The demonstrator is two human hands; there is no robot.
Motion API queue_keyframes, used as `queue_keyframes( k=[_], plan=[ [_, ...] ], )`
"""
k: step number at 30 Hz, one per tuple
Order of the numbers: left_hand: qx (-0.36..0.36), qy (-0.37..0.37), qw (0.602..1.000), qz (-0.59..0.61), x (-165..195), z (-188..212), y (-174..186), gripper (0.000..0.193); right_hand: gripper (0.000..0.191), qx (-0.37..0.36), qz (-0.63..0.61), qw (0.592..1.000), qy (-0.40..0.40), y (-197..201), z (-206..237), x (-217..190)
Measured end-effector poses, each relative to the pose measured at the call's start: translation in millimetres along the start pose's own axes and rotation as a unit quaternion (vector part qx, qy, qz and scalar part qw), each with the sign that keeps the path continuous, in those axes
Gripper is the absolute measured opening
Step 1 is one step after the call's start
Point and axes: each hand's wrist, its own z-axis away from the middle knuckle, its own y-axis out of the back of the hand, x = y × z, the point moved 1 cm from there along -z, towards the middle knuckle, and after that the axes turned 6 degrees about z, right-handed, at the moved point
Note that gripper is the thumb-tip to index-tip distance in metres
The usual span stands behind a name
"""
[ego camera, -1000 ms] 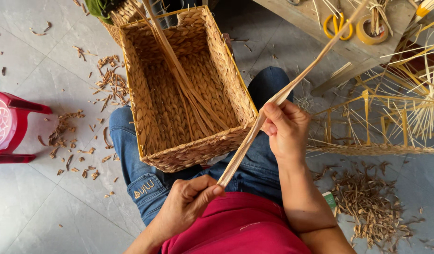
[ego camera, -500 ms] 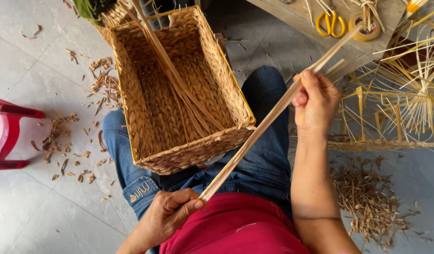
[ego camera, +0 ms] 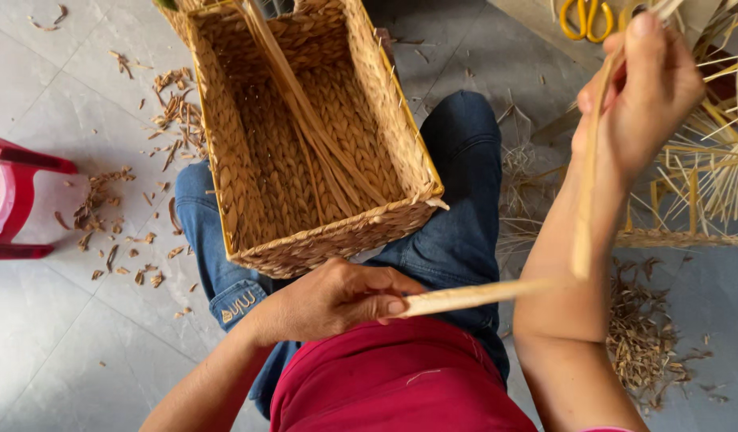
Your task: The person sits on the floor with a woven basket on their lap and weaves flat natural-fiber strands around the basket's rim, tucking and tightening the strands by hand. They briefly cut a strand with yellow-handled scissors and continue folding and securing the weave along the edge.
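Pinching one end of a bent fibre strip (ego camera: 497,294), the left hand (ego camera: 337,300) sits at 6 o'clock below the woven basket (ego camera: 249,144). The right hand (ego camera: 637,100), at 2 o'clock, closes on the strip's upper run; its far end is cut off.

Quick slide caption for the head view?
Both hands, left and right, bend a flat straw strip above a woven basket on the lap.
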Motion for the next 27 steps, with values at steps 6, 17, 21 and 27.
queue_keyframes(
  k=[6, 17, 21, 27],
  plan=[
    [-0.047, -0.062, 0.997, -0.021, 8.2, -18.0, 12.1, 0.040, 0.035, -0.024, -0.040, 0.999, 0.028, 4.2, -39.9, -0.9],
    [0.219, 0.021, 0.975, -0.034, 39.7, -118.8, -9.6, 0.043, 0.034, -0.035, 0.018, 0.999, 0.027, -36.2, -26.9, -1.1],
    [0.229, -0.015, 0.973, 0.021, 41.5, -120.3, -9.8, 0.032, 0.033, -0.070, 0.055, 0.993, 0.082, -36.0, -31.1, 0.6],
    [0.203, 0.000, 0.975, 0.094, 27.8, -102.7, -12.1, 0.030, 0.028, -0.052, 0.055, 0.992, 0.101, -34.0, -44.2, 8.8]
  ],
)
